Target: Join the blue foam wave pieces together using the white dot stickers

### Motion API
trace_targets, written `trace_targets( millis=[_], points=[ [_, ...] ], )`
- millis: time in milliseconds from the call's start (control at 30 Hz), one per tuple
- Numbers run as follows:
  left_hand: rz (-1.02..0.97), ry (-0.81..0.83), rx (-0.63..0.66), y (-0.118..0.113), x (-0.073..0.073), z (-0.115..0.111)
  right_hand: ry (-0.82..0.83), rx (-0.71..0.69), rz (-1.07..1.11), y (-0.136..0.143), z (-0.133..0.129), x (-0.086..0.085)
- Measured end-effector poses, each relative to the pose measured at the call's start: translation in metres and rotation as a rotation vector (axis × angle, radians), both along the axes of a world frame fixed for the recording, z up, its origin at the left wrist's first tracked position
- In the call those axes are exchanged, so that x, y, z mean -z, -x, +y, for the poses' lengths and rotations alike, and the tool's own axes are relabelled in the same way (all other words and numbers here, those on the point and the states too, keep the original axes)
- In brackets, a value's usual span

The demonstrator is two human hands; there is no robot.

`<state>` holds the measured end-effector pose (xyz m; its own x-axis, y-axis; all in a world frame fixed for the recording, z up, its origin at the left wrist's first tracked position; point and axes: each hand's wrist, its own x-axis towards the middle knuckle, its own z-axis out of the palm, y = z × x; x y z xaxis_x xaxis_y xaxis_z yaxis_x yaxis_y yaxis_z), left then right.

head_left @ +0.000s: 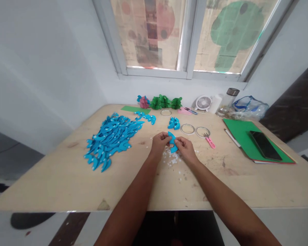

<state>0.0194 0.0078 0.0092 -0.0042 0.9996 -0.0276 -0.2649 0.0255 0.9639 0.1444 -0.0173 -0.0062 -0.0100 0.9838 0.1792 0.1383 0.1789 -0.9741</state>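
Note:
Between my two hands I hold a curved blue paper piece (172,139) above the table. My left hand (159,145) pinches its left edge, and my right hand (186,148) pinches its right side. Small white paper scraps (173,160) lie scattered on the wood just under my hands. Beyond them sits a small group of blue pieces (174,123). To the left a large heap of similar blue pieces (115,133), many with small white squares on them, spreads over the table. A few more blue pieces (150,118) lie at the heap's far right.
Metal rings (188,128) and a pink-handled tool (209,140) lie right of my hands. Green and pink paper shapes (164,101) line the wall. A small fan (203,102), a bottle (228,100) and a bag stand back right. A phone (265,145) rests on a green folder (240,131).

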Motion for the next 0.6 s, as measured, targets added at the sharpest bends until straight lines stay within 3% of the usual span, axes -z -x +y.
trace_targets(
  millis=[233, 367, 600],
  points=[
    [-0.14, 0.042, 0.028, 0.001, -0.001, 0.002, -0.179, 0.116, -0.22, 0.0, -0.012, -0.013],
    [-0.119, 0.024, 0.105, 0.001, 0.001, 0.001, -0.141, 0.099, -0.088, -0.002, -0.008, -0.011],
    [-0.001, -0.021, 0.215, -0.001, 0.006, 0.001, 0.094, 0.037, 0.197, -0.004, 0.004, 0.002]
  ],
)
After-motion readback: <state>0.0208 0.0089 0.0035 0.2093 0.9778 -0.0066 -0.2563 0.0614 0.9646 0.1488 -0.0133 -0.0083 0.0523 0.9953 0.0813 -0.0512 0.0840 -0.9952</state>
